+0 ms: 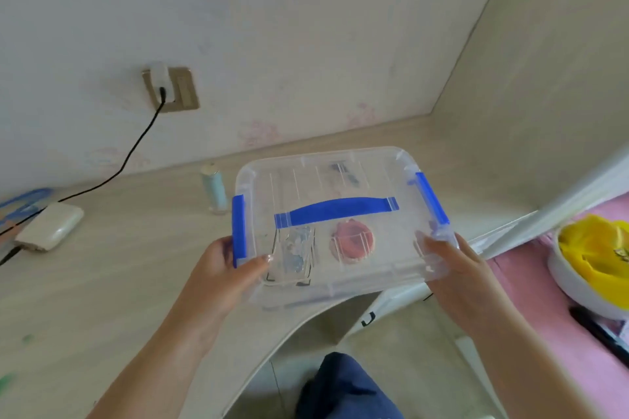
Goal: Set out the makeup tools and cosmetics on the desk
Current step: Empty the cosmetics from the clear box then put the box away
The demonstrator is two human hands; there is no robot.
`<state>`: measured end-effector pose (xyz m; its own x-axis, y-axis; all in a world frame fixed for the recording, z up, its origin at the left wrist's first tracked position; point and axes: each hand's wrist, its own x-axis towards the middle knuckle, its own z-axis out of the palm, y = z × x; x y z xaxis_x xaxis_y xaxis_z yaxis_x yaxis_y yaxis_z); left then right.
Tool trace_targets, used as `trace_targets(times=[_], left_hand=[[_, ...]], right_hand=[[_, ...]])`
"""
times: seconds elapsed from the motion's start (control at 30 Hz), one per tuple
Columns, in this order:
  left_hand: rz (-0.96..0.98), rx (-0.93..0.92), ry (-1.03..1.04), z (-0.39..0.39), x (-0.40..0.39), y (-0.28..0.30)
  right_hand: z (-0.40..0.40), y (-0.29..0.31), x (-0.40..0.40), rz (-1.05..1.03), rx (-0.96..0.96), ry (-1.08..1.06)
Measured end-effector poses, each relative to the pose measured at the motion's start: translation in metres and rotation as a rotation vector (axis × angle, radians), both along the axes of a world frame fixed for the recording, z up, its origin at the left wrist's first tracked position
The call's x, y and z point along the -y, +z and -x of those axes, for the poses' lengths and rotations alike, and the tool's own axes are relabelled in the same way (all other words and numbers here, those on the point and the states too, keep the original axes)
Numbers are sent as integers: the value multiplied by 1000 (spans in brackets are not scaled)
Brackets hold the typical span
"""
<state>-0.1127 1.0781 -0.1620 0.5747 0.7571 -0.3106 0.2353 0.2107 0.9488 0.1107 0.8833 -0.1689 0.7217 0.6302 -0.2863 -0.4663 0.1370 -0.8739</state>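
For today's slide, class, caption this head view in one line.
Both hands, left hand and right hand, hold a lidded clear storage box with blue handle over the desk.

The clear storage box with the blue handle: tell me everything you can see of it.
The storage box is clear plastic, lid on, with a blue carry handle flat across the lid and a blue clip at each end. The left hand and right hand grip its ends. Inside show a reddish round item and a pale blue packet.

Bottle on desk, left of box.
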Motion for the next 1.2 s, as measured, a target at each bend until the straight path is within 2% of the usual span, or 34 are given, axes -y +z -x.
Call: trace_targets(times=[0.17, 0.33, 0.47, 0.7, 0.97, 1.2], left_hand=[[-15, 9, -56, -73, 0, -6], [14, -12, -60, -186, 16, -19], [97, -23, -10, -281, 39, -27], [165, -41, 132, -381, 61, -36], [206, -77, 230, -441, 56, -36], [225, -119, 232, -452, 48, -45]], right_hand=[[-60, -6, 14, -6, 17, -53], [-176, -22, 30, 7, -11, -83], [-279, -22, 42, 44, -59, -15], [-401, -30, 45, 120, -56, 141], [-486, -45, 20, 193, -15, 258], [-500, -56, 19, 322, 0, 299]])
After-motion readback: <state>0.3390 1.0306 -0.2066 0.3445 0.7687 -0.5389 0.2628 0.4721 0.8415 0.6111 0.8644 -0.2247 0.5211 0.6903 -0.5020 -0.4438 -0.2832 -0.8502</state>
